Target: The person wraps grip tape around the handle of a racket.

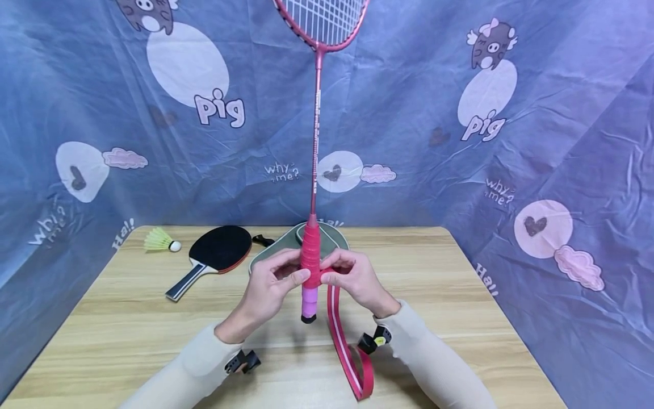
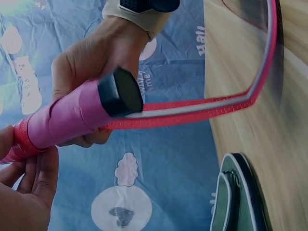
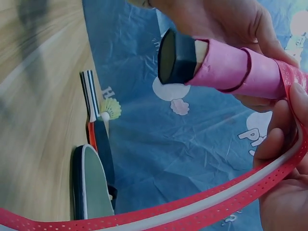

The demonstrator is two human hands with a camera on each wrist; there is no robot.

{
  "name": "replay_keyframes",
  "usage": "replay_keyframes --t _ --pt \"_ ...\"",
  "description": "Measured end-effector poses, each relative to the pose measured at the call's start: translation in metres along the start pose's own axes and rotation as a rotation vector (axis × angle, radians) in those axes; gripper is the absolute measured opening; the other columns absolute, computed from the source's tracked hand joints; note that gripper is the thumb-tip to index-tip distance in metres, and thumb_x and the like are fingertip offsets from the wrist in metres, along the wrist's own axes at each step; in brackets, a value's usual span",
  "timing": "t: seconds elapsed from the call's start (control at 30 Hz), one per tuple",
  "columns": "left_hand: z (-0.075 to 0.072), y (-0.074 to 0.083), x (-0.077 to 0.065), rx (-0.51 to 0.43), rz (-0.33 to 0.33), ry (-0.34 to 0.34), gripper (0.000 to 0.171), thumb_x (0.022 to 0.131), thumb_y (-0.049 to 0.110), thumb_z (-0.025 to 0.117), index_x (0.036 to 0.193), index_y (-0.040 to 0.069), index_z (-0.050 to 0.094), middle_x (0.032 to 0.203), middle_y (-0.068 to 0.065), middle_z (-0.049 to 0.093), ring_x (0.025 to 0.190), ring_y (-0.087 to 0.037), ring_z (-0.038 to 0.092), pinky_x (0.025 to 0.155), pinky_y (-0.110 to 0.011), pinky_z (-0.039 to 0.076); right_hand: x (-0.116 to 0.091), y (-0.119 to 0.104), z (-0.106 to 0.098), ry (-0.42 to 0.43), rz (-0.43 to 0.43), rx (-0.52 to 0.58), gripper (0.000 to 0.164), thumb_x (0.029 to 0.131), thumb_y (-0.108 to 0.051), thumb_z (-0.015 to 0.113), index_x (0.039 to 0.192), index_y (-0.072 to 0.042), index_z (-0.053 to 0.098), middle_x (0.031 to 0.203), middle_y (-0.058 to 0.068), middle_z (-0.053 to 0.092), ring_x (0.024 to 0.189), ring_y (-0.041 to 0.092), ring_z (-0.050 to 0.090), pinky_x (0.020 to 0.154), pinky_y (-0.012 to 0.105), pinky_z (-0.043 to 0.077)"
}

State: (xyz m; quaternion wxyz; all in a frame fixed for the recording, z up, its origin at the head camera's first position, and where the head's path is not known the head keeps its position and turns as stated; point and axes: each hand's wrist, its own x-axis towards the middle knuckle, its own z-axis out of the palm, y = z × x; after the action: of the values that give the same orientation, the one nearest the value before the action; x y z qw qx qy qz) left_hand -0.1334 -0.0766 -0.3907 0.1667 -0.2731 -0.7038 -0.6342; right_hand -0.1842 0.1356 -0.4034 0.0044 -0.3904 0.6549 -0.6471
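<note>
A pink badminton racket point(image 1: 315, 136) stands upright over the table, head up and black butt cap point(image 2: 127, 91) down. Red perforated grip tape point(image 1: 311, 255) covers the upper handle; below it the purple under-wrap point(image 3: 240, 70) shows. My left hand point(image 1: 271, 284) holds the handle from the left, thumb in front. On the other side my right hand point(image 1: 357, 278) pinches the red tape where it leaves the handle. From there the loose tape strip point(image 1: 343, 352), with a white backing line, hangs down and curls at its end by the right wrist.
Behind the hands lies a green case point(image 1: 278, 247) with a pale edge, partly hidden. To the left are a black table tennis paddle point(image 1: 221, 250) and a yellow shuttlecock point(image 1: 160, 241). A small black object point(image 1: 263, 240) lies beside the case. A patterned blue cloth point(image 1: 409, 113) surrounds the table.
</note>
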Motion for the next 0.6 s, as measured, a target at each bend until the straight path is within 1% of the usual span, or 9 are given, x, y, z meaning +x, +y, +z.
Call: replay_keyframes --t 0.2,0.3,0.4,0.53,0.6 --pt "0.0 0.0011 0.0019 -0.07 -0.005 -0.03 0.034 0.092 -0.002 0.07 0.124 -0.008 0.066 0.112 -0.025 0.069 0.098 -0.006 0.069 0.087 -0.02 0.06 0.0003 0.0035 -0.0047 -0.039 -0.033 0.043 0.023 0.09 0.004 0.069 0.101 0.022 0.059 0.099 -0.013 0.075 0.088 0.003 0.07 0.077 0.02 0.059" --pt "0.0006 0.0015 0.0019 -0.095 -0.001 -0.036 0.032 0.092 -0.003 0.068 0.123 -0.009 0.066 0.11 -0.027 0.069 0.097 -0.006 0.068 0.086 -0.02 0.059 0.0006 0.0043 -0.0064 -0.046 -0.041 0.062 0.018 0.09 0.007 0.066 0.101 0.021 0.06 0.099 -0.012 0.076 0.089 0.003 0.07 0.078 0.021 0.059" --pt "0.0018 0.0021 0.0017 -0.117 -0.003 -0.03 0.03 0.092 -0.004 0.067 0.122 -0.011 0.065 0.109 -0.029 0.068 0.096 -0.005 0.068 0.086 -0.019 0.059 0.0008 0.0044 -0.0071 -0.05 -0.044 0.09 0.01 0.09 0.006 0.065 0.1 0.007 0.068 0.099 -0.011 0.076 0.089 0.004 0.071 0.079 0.02 0.059" --pt "0.0033 0.0039 0.0009 -0.129 -0.024 -0.016 0.031 0.092 -0.003 0.067 0.122 -0.012 0.065 0.111 -0.03 0.068 0.097 -0.005 0.068 0.086 -0.02 0.058 0.0017 0.0046 -0.0049 -0.085 -0.031 0.192 0.02 0.092 0.002 0.066 0.101 -0.014 0.071 0.096 -0.01 0.076 0.086 0.003 0.069 0.078 0.019 0.057" --pt "0.0038 0.0043 0.0003 -0.127 -0.033 -0.012 0.031 0.092 -0.002 0.067 0.122 -0.011 0.066 0.111 -0.027 0.069 0.097 -0.005 0.067 0.086 -0.02 0.058 0.0022 0.0053 -0.0036 -0.106 -0.02 0.241 0.019 0.093 -0.001 0.067 0.102 -0.018 0.071 0.095 -0.01 0.075 0.086 0.003 0.068 0.078 0.019 0.056"
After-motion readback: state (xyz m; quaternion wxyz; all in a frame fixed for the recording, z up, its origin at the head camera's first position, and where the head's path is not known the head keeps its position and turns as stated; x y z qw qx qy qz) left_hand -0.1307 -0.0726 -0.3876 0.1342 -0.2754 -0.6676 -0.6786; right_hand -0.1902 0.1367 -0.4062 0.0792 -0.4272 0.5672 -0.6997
